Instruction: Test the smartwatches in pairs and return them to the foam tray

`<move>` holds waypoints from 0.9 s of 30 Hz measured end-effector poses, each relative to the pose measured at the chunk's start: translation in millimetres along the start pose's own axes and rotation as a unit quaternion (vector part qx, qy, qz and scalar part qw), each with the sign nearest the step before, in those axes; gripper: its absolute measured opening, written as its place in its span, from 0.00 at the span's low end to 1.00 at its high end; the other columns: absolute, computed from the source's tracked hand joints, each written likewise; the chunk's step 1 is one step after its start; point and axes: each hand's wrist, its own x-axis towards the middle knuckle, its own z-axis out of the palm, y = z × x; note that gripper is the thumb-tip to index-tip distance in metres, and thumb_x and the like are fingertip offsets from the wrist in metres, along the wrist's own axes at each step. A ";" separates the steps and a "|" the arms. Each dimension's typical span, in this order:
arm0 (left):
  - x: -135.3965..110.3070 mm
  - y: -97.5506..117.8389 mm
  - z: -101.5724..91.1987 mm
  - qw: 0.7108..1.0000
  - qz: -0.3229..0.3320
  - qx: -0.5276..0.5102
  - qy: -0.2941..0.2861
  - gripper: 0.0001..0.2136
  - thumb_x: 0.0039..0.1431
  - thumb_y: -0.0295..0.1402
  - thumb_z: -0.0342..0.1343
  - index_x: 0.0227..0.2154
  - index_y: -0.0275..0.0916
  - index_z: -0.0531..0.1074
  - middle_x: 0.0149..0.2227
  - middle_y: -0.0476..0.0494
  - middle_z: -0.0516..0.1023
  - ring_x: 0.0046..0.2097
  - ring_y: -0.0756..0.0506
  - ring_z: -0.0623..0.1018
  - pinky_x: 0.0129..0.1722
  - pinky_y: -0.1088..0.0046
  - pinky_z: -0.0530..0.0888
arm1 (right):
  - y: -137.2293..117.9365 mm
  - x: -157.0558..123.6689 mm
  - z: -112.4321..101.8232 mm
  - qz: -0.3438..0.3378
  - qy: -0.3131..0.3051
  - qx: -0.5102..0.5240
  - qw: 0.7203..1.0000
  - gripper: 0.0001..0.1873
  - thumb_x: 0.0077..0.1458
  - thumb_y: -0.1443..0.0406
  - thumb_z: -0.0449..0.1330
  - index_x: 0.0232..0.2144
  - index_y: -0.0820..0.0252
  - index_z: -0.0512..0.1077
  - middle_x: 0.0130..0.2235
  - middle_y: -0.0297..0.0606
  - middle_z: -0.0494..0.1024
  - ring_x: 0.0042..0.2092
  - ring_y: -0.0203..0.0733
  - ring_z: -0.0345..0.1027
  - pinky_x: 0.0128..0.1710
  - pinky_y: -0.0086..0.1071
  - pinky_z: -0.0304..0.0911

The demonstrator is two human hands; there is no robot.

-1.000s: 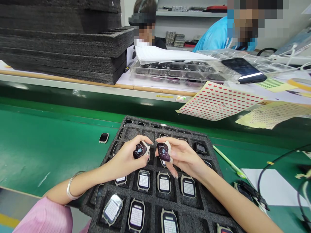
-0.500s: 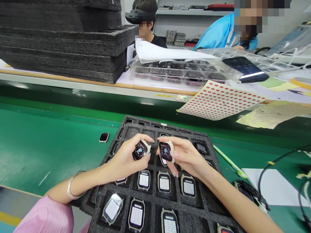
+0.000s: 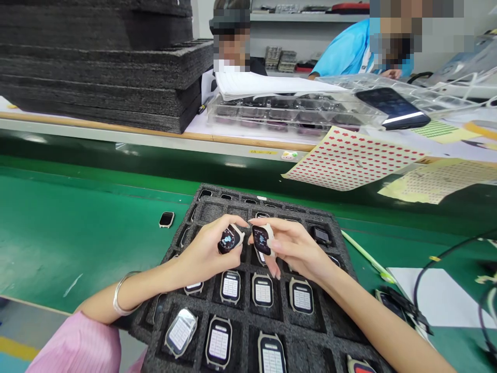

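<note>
My left hand (image 3: 212,243) grips a smartwatch body (image 3: 230,239) with a lit dark face, strapless, between thumb and fingers. A second smartwatch body (image 3: 261,240), also lit, is pinched in my right hand (image 3: 293,243). Both are held close together, screens tilted toward me, above a black foam tray (image 3: 243,324). In the tray's compartments lie several watches, among them one with a white grid on its screen (image 3: 262,291) just below my hands. Part of the tray is hidden by my hands and forearms.
One dark-screened watch (image 3: 166,219) lies on the green bench (image 3: 77,228) to the left. Stacked black foam trays (image 3: 97,77) stand on the shelf ahead, beside clear plastic trays (image 3: 279,111) and a phone (image 3: 392,108). Cables (image 3: 423,274) lie at right. Two people are beyond the shelf.
My left hand and its watch have shifted slightly right, toward the other watch. The right-hand watch has moved slightly left. Both stay gripped.
</note>
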 end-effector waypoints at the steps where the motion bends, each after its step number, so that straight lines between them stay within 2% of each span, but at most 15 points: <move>1: 0.8 0.7 0.5 1.000 0.004 0.007 0.001 0.14 0.54 0.24 0.53 0.43 0.41 0.66 0.33 0.52 0.72 0.33 0.50 0.72 0.35 0.76 0.68 | 0.6 0.1 -0.3 0.000 0.002 -0.004 1.000 0.20 0.54 0.62 0.66 0.49 0.60 0.74 0.38 0.41 0.80 0.20 0.35 0.71 0.17 0.27 0.68; 10: 1.9 1.7 1.2 1.000 0.002 0.026 0.013 0.12 0.54 0.25 0.53 0.42 0.41 0.64 0.34 0.51 0.73 0.34 0.50 0.73 0.34 0.76 0.68 | 1.9 0.2 -3.5 0.001 0.001 -0.013 1.000 0.20 0.55 0.63 0.66 0.50 0.61 0.73 0.35 0.39 0.79 0.21 0.36 0.72 0.18 0.28 0.69; 13: 1.0 1.3 1.2 0.999 -0.002 0.026 0.020 0.14 0.54 0.25 0.53 0.45 0.41 0.64 0.34 0.51 0.74 0.33 0.49 0.73 0.33 0.75 0.68 | 1.4 -0.1 -3.5 -0.004 0.003 -0.015 1.000 0.21 0.54 0.63 0.66 0.51 0.60 0.73 0.35 0.40 0.79 0.21 0.37 0.72 0.18 0.29 0.69; 21: -1.9 1.8 0.7 0.999 0.012 0.015 0.029 0.14 0.53 0.25 0.53 0.44 0.41 0.65 0.32 0.52 0.72 0.31 0.50 0.71 0.33 0.76 0.67 | -3.8 -5.8 1.7 -0.023 0.029 -0.020 0.999 0.21 0.53 0.63 0.67 0.50 0.58 0.74 0.39 0.41 0.79 0.20 0.36 0.71 0.18 0.29 0.68; 27: -2.2 1.9 0.9 1.000 0.006 0.016 0.025 0.16 0.54 0.24 0.53 0.45 0.40 0.64 0.33 0.51 0.72 0.32 0.50 0.71 0.34 0.75 0.68 | -2.9 -7.3 2.2 -0.024 0.009 -0.014 1.000 0.22 0.54 0.63 0.66 0.52 0.58 0.73 0.38 0.41 0.79 0.21 0.36 0.72 0.18 0.28 0.67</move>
